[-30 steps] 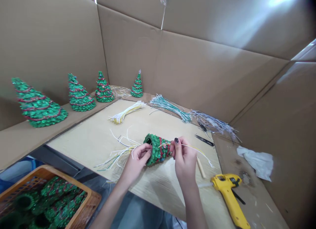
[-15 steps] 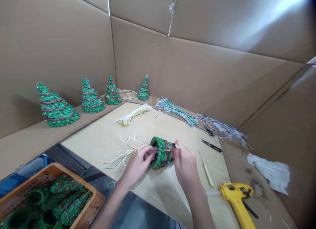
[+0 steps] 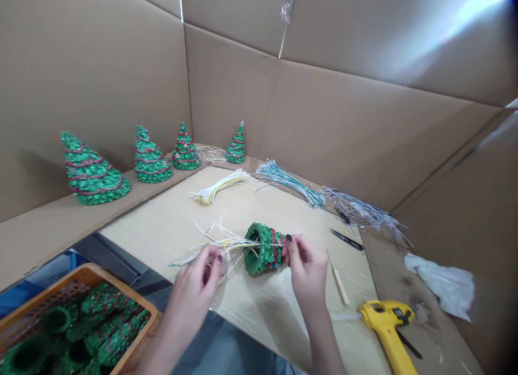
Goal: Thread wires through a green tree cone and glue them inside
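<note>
Two hands are working at frame centre, the right hand [image 3: 307,272] gripping a green beaded hollow cone [image 3: 263,249] by its narrow end. The left hand [image 3: 190,297], fingers loosely parted, is drawing back from the thin white-and-yellow wires [image 3: 229,244] trailing across the pale wooden board [image 3: 154,224].

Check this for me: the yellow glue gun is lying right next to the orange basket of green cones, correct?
No, the yellow glue gun lies at the lower right of the head view, to the right of the person's right hand, away from the orange basket at the lower left.
</note>
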Action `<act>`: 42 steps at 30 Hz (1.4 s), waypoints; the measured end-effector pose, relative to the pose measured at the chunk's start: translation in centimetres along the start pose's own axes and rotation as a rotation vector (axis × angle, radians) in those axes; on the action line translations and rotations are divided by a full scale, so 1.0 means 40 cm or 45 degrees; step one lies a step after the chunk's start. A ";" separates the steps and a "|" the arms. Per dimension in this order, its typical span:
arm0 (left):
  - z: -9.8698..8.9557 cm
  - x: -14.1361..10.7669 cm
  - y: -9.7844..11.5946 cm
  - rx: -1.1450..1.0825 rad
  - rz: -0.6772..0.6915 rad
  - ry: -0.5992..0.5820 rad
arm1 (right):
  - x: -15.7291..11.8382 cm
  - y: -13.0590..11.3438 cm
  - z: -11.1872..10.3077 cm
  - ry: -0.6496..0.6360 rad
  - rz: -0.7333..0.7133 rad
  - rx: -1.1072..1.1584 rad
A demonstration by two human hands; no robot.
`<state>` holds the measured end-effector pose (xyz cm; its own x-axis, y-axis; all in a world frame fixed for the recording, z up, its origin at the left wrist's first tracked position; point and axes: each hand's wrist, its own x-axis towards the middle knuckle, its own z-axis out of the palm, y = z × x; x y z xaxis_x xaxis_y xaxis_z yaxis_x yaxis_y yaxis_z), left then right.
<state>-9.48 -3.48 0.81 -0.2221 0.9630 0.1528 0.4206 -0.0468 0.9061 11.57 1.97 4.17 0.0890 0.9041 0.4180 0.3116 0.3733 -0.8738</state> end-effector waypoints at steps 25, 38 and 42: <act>0.154 0.045 0.033 -0.080 0.138 -0.050 | 0.033 -0.037 0.007 -0.139 0.045 0.035; 0.120 0.043 0.043 0.289 0.420 -0.052 | -0.057 -0.005 -0.121 0.138 0.038 -0.526; 0.121 0.013 0.068 0.511 0.601 0.075 | -0.179 0.052 -0.371 0.338 0.250 -1.280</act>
<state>-4.19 -1.83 1.45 0.0251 0.8458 0.5329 0.7807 -0.3496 0.5181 25.63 -6.80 3.06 0.3890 0.8101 0.4386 0.8984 -0.2284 -0.3750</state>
